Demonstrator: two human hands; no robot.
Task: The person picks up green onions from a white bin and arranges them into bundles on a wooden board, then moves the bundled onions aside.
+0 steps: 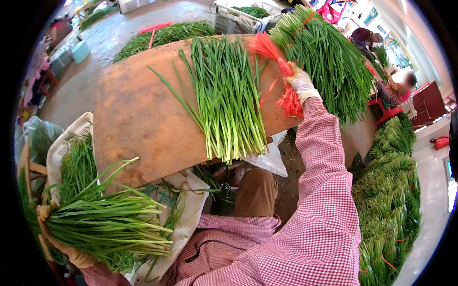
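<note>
A loose bunch of garlic chives at the lower left is held by my gloved left hand. Its fingers wrap round the leafy end, and the pale stem ends point right. My right hand, in a whitish glove, is closed on a bundle of red plastic ties over the table's right side. Between my hands a spread pile of chives lies on the brown wooden table, its pale ends toward me. Beside my right hand rests a large tied bundle of chives.
Tied chive bundles are heaped along the right. A white basket with chives stands left of the table. Past the table are more chives, a red-handled tool and a white crate. People sit working at the far right.
</note>
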